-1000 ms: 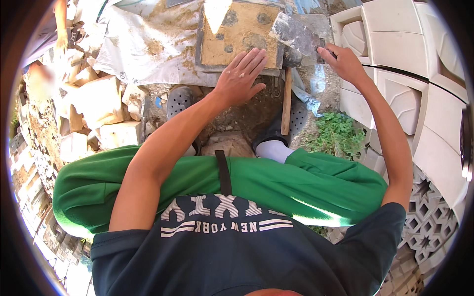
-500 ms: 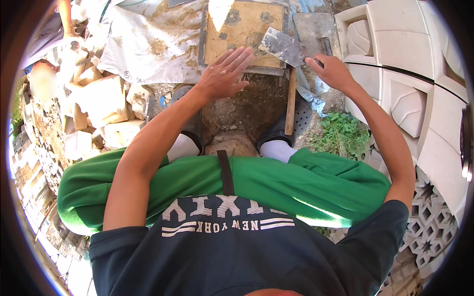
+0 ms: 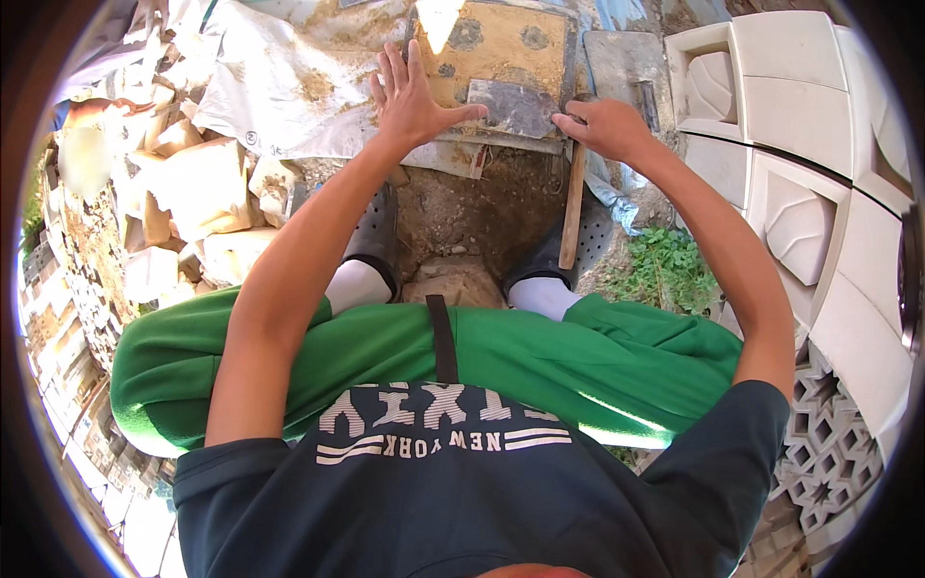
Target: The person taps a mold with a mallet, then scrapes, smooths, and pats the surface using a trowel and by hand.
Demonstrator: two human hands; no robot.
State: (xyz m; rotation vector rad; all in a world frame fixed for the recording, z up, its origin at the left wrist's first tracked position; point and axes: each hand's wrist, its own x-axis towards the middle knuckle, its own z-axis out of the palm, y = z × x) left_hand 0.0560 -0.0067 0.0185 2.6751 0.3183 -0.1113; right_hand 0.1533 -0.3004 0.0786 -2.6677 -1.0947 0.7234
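A square mould with a dark rim is filled with tan, sandy material bearing several grey round patches. My right hand is closed around the handle of a trowel. The grey-smeared trowel blade lies flat over the near right part of the tan surface. My left hand is open at the mould's near left corner, fingers spread and pointing away from me. Its thumb reaches to the blade's left end; whether it touches cannot be told.
A wooden stick slants down from the mould's near edge beside my right shoe. Broken stone blocks lie at left near a white sheet. Pale moulded blocks are stacked at right, with a green plant in front.
My right hand has brought the trowel down and nearer, from tilted above the mould to flat on it. My left hand has shifted left and spread its fingers.
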